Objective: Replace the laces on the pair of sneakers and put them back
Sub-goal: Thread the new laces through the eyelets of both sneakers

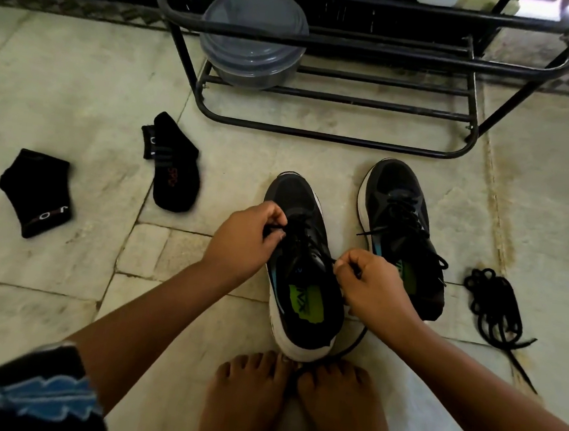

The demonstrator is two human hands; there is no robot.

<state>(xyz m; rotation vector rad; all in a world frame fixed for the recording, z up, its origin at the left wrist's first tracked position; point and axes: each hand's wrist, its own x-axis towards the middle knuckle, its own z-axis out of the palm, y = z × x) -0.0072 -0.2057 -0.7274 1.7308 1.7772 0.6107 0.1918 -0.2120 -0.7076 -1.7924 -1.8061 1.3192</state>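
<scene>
Two black sneakers with white soles stand on the stone floor in front of my bare feet. Over the left sneaker (302, 251), my left hand (245, 237) pinches a black lace end at the eyelets on its left side. My right hand (371, 285) pinches the other stretch of that lace (350, 350) beside the shoe's right edge; the lace loops down round the heel. The right sneaker (401, 225) stands laced beside it, untouched. A loose bundle of black lace (493, 305) lies on the floor to the right.
A black metal shoe rack (339, 89) stands just beyond the sneakers, with a grey lidded plastic container (253, 40) on its low shelf. Two black socks (174, 164) (37, 192) lie on the floor to the left. My bare feet (294, 405) touch the left sneaker's heel.
</scene>
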